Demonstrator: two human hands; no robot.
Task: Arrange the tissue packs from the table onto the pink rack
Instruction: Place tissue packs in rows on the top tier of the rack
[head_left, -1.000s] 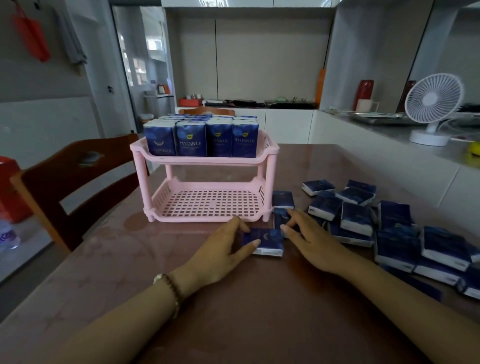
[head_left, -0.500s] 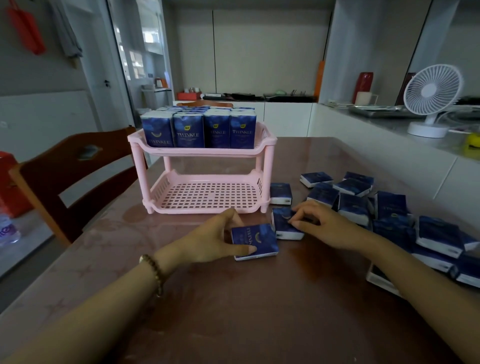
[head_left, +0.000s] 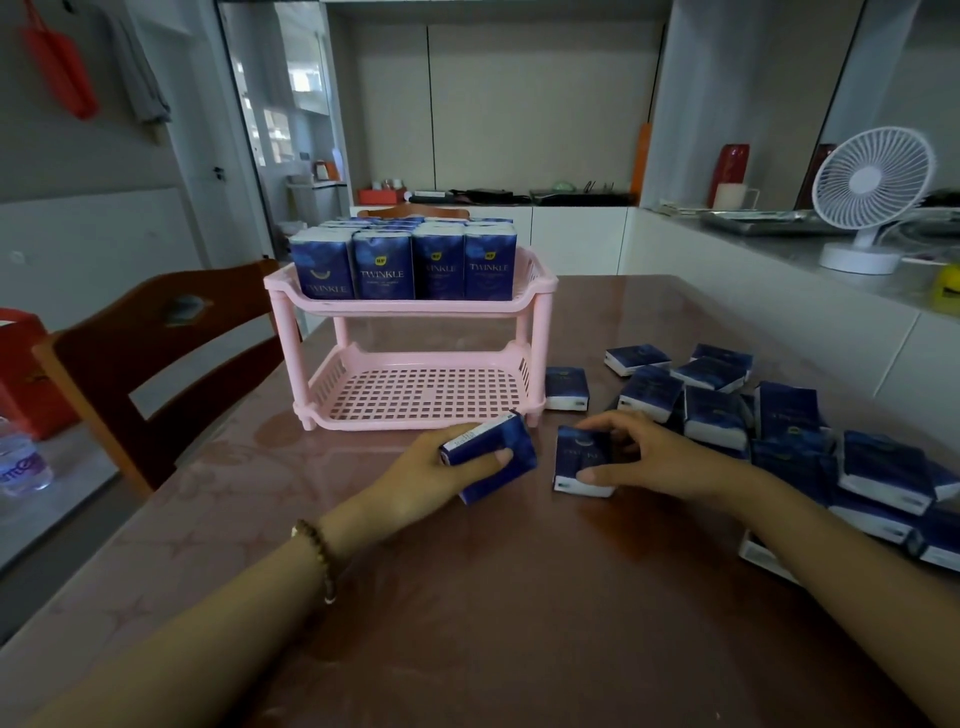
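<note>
While the left hand (head_left: 431, 475) grips one tissue pack (head_left: 511, 452), with the thumb on its blue face and the fingers curled behind it, the pack is tilted and its white end points to about 10 o'clock. I cannot tell whether its lower corner touches the desk (head_left: 519, 597). This pack is just in front of the pink rack (head_left: 415, 306), near the rack's front right leg.

The right hand (head_left: 660, 457) is at 3 o'clock from the left one, close but apart. It pinches a second pack (head_left: 579, 460), which lies flat on the desk: the thumb presses the near edge and the curled fingers hold the far edge.

The rack stands at 12 o'clock from the hands. Its upper shelf is filled with upright packs (head_left: 384, 265); four of them make the front row and more rows show behind. The lower shelf (head_left: 426, 389) shows only its pink grid.

A single pack (head_left: 566, 387) lies just beside the rack's right leg, at 1 o'clock from the hands. From 2 to 4 o'clock there is a loose heap of packs (head_left: 789, 421), some lying on each other.

A beaded bracelet (head_left: 322, 556) is on the left wrist. A wooden chair (head_left: 156, 338) stands at 10 o'clock beside the desk, and a white fan (head_left: 867, 182) is on the counter at 2 o'clock, well apart.
</note>
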